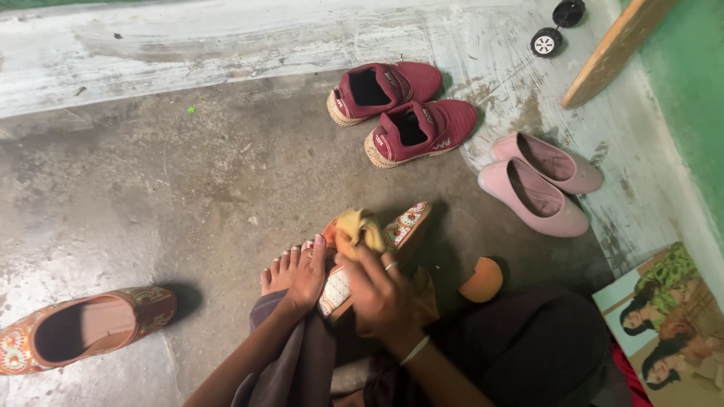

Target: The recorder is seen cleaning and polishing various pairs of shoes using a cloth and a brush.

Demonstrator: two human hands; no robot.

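Cloth (360, 226) in right hand (381, 294), fingers clamped on it, rubbing embroidered shoe (377, 249) mid-frame; left hand (305, 275) grips shoe. Its mate (83, 328) lower left sits untouched, so roughly halfway.

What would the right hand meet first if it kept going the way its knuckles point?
Probably the yellow cloth it presses onto the embroidered orange slip-on shoe; beyond that, the maroon knit sneakers, though depth is unclear. Right hand.

A bare, stained concrete floor (173, 188) carries everything. Far right lie two maroon sneakers (400, 113) and two pink flats (539, 185); near left lies an embroidered orange slipper (79, 328)
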